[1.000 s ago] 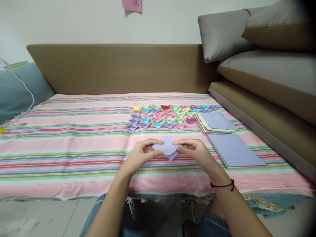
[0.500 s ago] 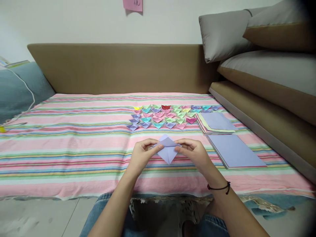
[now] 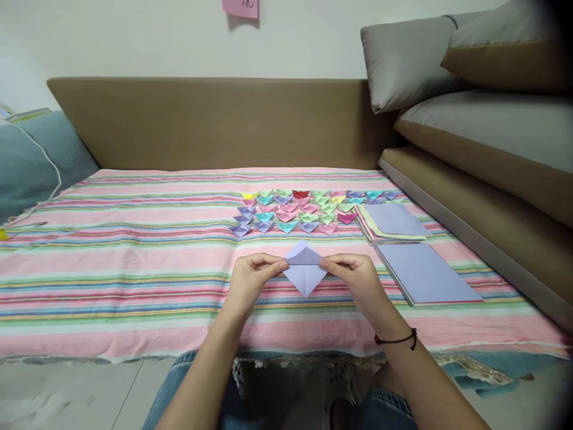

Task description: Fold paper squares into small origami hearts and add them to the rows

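Note:
Between my hands is a folded lilac origami paper (image 3: 305,278), diamond-shaped, with a horizontal fold across its middle and a raised flap above it. My left hand (image 3: 257,273) pinches its left corner between thumb and fingers. At the right corner, my right hand (image 3: 351,273) does the same; a dark cord bracelet circles that wrist. Just beyond the paper, several rows of small folded paper boats (image 3: 286,216) in many colours stand on the striped cloth (image 3: 134,257).
To the right lie a stack of lilac square paper (image 3: 427,275) and, behind it, a mixed-colour paper stack (image 3: 394,221). Grey-brown cushions (image 3: 483,131) pile up along the right side. A brown backrest (image 3: 215,122) closes off the back. A white cable (image 3: 49,164) runs at far left.
Both hands have shifted outward to the paper's side corners, the left one more. The thumbs no longer lie over the paper's middle, and the raised flap and crease show more fully.

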A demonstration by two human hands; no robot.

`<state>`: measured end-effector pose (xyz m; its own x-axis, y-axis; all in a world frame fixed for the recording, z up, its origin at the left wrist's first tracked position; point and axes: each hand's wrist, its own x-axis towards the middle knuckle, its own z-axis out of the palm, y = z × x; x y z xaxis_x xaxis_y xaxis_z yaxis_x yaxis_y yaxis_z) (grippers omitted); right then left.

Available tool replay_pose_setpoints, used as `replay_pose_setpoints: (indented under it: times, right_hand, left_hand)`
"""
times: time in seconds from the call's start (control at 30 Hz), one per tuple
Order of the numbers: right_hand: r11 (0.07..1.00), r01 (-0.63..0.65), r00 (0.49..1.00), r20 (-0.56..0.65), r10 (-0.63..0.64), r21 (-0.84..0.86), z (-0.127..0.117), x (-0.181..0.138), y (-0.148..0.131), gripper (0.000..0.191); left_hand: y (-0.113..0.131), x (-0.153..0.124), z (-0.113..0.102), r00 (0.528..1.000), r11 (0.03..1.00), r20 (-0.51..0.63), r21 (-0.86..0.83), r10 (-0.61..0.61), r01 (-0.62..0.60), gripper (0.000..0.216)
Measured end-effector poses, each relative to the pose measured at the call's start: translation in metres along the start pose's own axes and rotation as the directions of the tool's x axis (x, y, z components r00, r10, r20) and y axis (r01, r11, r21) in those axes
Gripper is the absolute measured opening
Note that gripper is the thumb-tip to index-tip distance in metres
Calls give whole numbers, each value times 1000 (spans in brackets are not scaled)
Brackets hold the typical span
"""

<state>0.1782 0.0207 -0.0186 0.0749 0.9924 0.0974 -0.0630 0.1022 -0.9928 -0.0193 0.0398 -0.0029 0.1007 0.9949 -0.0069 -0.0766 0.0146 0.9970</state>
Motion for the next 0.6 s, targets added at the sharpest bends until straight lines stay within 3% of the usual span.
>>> replay_pose_setpoints:
  times: [0.4,0.5,0.6]
  right_hand:
    - [975,-166,955,222,197,-150,-22,-12,25,22]
    - [961,-84,957,249,151,-262,-22,-20,34,18]
    - [867,148,959,283,-9,-476,-21,-28,39,9]
  left_hand:
    - [-30,-15,-13,970,978,130,77,-204,195,20]
    - [-40,-19,-16,966,973,187,177,-178,145,18]
    - [-48,-23,-20,964,927,244,375,-108,8,12]
